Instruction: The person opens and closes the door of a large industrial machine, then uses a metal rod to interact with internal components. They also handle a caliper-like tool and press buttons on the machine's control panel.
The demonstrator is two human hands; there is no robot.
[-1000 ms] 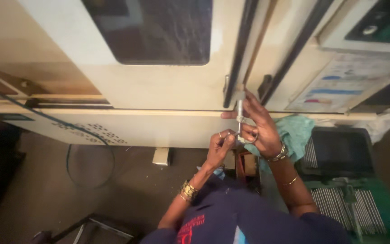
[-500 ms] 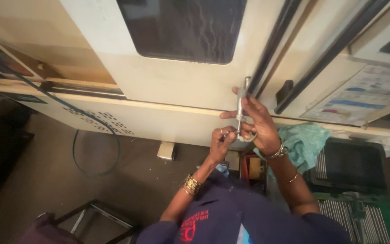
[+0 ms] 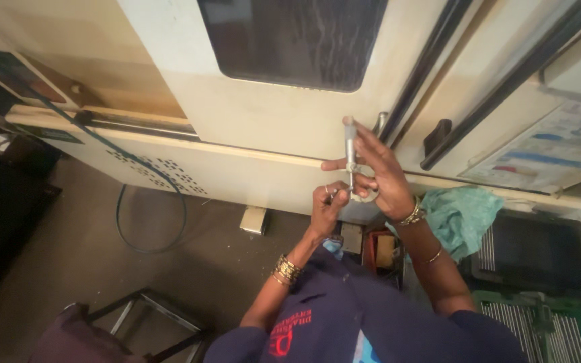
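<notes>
My right hand [image 3: 378,171] grips a metal micrometer [image 3: 351,151] upright, its thimble end pointing up toward the machine door. Just below and to the left, my left hand [image 3: 327,208] pinches a small part at the micrometer's curved frame [image 3: 364,197]; the part itself is too small to make out. Both wrists wear gold bangles [image 3: 286,269]. The hands are raised in front of a cream machine with a dark window [image 3: 290,37].
A black cable [image 3: 144,202] loops down the machine's lower panel to the floor. A teal cloth [image 3: 462,215] lies at the right beside a dark crate [image 3: 539,252]. A metal stool frame [image 3: 149,316] stands at lower left. Green trays [image 3: 546,329] sit at lower right.
The view has tilted and drawn closer to the machine door. Both hands have lifted slightly with the micrometer, which stays upright between them.
</notes>
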